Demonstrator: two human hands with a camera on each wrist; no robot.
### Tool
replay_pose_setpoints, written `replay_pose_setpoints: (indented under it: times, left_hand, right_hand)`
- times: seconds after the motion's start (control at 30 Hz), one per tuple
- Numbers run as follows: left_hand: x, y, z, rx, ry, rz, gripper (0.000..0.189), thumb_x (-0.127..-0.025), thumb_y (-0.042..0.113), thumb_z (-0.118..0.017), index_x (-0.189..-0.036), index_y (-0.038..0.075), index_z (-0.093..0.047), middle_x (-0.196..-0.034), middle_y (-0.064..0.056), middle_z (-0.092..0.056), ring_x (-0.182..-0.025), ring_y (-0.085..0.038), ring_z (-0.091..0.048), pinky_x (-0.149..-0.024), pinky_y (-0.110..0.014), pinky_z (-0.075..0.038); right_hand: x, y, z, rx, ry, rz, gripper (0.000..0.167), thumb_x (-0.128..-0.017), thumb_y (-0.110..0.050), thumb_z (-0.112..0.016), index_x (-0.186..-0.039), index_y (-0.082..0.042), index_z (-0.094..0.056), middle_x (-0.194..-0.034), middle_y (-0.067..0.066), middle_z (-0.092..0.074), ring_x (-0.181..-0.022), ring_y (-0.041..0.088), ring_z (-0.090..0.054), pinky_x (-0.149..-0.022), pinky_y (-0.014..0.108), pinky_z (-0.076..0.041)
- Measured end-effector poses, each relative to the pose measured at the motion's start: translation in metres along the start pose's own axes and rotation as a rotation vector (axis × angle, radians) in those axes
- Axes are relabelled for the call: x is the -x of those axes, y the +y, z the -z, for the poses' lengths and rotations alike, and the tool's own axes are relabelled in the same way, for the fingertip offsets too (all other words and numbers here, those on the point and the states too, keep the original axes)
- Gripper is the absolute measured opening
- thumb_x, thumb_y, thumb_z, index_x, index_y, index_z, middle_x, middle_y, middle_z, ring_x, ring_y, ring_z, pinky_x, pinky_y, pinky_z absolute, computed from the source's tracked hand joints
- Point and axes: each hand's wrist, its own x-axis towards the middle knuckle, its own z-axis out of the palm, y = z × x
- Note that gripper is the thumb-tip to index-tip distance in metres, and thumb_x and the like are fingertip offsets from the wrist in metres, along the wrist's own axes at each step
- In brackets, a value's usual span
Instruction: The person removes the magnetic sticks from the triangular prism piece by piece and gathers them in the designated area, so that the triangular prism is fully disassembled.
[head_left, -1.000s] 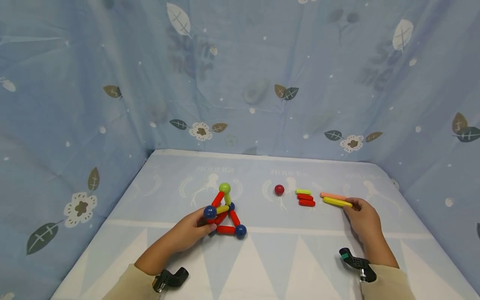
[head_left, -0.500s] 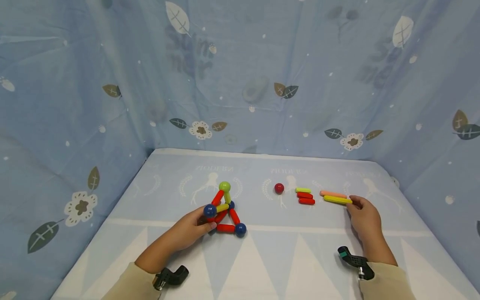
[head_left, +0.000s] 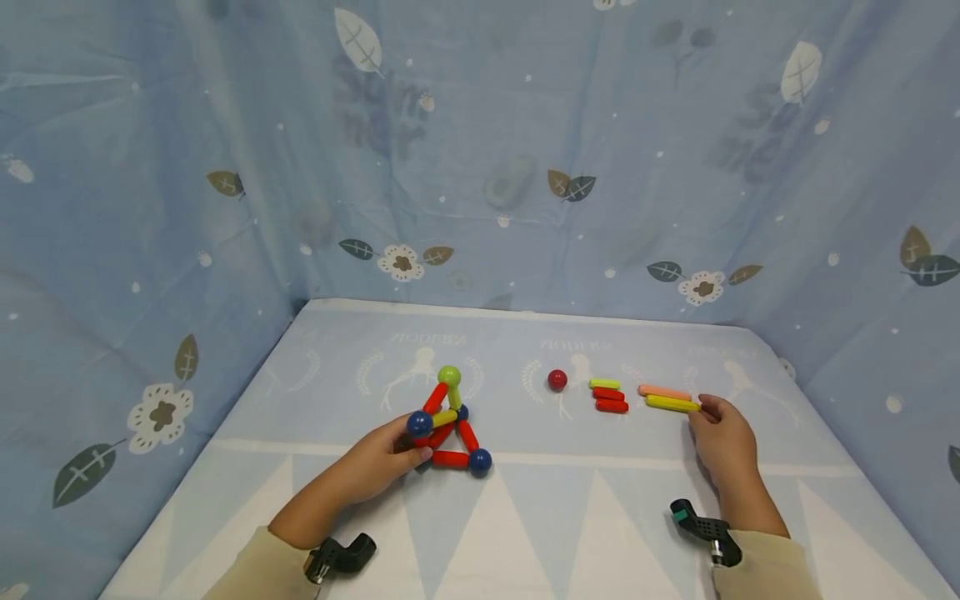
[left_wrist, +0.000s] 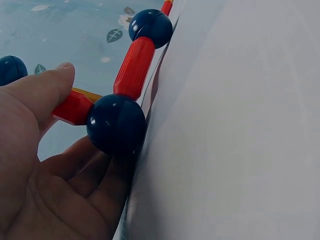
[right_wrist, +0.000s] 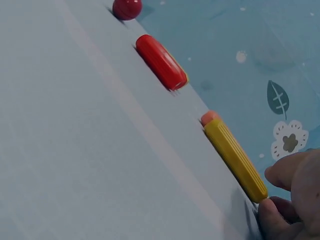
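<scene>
My left hand [head_left: 386,461] grips a built frame of magnetic rods and balls, standing on the table at left of centre. In the left wrist view the thumb presses a red rod [left_wrist: 75,107], beside a dark blue ball [left_wrist: 116,124]. A lime-green ball [head_left: 449,377] tops the frame, and a yellow rod [head_left: 445,418] runs between two blue balls. My right hand [head_left: 726,442] is at the right end of a long yellow rod [head_left: 672,404] on the table. One fingertip meets that end; a gap shows at the other finger. An orange rod [head_left: 663,391] lies just behind it.
A dark red ball [head_left: 557,380] sits behind and right of the frame. Between it and the long rods lie two short red rods [head_left: 612,407] and a short lime rod [head_left: 604,383], side by side. A patterned blue curtain [head_left: 480,150] encloses the table's back and sides.
The right hand has eased its fingers off the yellow rod's end, and the rod lies slightly straighter along the orange one. The left hand and the frame have stayed put.
</scene>
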Motion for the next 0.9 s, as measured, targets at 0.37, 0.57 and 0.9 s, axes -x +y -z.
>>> replay_pose_setpoints:
  times: [0.37,0.57,0.9]
  left_hand:
    - [0.002,0.001,-0.001,-0.011,0.026,0.024,0.047,-0.103,0.032,-0.067,-0.148,0.022,-0.058,-0.146,-0.007,-0.062,-0.129,-0.026,-0.059,-0.111,-0.056,-0.047]
    - [0.003,0.001,-0.002,-0.002,0.044,0.028,0.046,-0.104,0.033,-0.065,-0.148,0.019,-0.058,-0.146,-0.008,-0.062,-0.131,-0.027,-0.057,-0.114,-0.060,-0.042]
    - [0.002,0.002,-0.002,-0.012,0.067,0.049,0.044,-0.104,0.033,-0.065,-0.146,0.020,-0.061,-0.142,-0.006,-0.064,-0.127,-0.026,-0.058,-0.115,-0.063,-0.041]
  right_hand:
    - [0.046,-0.045,-0.023,-0.035,0.080,0.186,0.046,-0.107,-0.027,-0.056,-0.147,-0.003,-0.056,-0.147,0.023,-0.052,-0.133,0.039,-0.049,-0.109,0.055,-0.050]
    - [0.083,-0.078,-0.049,0.107,-0.122,0.494,0.035,-0.102,-0.020,-0.068,-0.132,-0.003,-0.065,-0.127,0.015,-0.064,-0.117,0.032,-0.062,-0.103,0.051,-0.055]
    - [0.127,-0.110,-0.101,0.224,-0.488,0.623,0.032,-0.094,-0.026,-0.080,-0.124,-0.018,-0.072,-0.108,-0.005,-0.069,-0.098,0.013,-0.064,-0.090,0.038,-0.059]
